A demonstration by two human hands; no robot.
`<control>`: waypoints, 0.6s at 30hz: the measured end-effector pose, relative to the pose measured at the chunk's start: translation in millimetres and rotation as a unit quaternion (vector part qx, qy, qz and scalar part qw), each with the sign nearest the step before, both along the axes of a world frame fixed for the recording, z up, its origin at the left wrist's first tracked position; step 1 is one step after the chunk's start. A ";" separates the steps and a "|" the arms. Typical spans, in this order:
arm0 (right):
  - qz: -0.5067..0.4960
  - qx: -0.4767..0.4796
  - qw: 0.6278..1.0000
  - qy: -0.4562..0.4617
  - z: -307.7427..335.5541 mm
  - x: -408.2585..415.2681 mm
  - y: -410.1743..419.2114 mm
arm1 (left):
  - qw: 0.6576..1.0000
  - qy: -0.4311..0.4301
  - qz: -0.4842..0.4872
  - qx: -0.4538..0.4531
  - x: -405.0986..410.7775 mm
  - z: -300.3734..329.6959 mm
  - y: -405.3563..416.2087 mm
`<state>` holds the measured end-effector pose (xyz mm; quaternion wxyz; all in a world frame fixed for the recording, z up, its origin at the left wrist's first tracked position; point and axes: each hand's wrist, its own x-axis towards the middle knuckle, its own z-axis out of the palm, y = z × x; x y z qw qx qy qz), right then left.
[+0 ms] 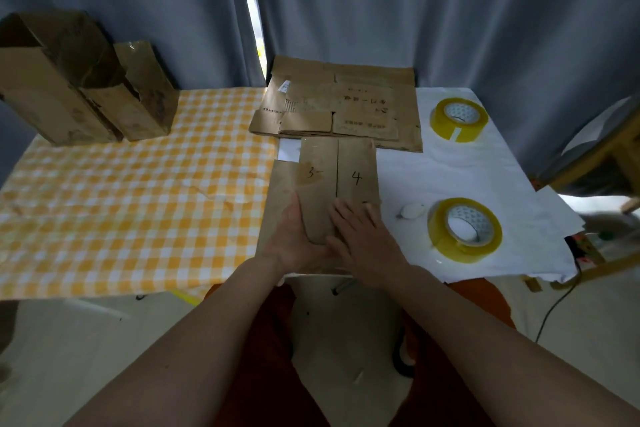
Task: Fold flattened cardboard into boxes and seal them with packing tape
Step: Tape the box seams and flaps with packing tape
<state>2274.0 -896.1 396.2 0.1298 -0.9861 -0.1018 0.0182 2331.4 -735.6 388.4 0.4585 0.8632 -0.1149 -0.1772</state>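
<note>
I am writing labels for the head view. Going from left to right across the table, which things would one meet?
Big open box → smaller open box → checked cloth → left hand → right hand → small white thing → near tape roll.

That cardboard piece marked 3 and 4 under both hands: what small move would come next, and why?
Probably lifting its near edge to pop it open. The cardboard piece lies flat on the table, with the left hand and right hand resting on its near end. No tape is in hand: both tape rolls sit untouched to the right.
</note>
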 end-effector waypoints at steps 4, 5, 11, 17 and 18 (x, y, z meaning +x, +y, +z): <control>0.020 -0.071 0.996 0.045 0.2 24.2 -9.8 | 0.996 0.043 -0.022 -0.079 2.9 1.3 -1.4; 0.017 -0.075 0.996 0.049 -1.6 32.9 -11.2 | 0.995 0.049 -0.027 -0.085 4.7 -1.3 -0.4; -0.011 -0.085 0.994 0.060 -4.4 87.7 -17.0 | 0.996 0.065 -0.023 -0.061 4.7 -9.0 3.6; -0.060 -0.096 0.992 0.056 -8.3 141.9 -24.2 | 0.996 0.081 -0.018 -0.045 6.3 -19.4 7.2; -0.065 -0.094 0.992 0.053 -9.0 148.7 -24.9 | 0.996 0.083 -0.018 -0.041 6.0 -19.3 7.0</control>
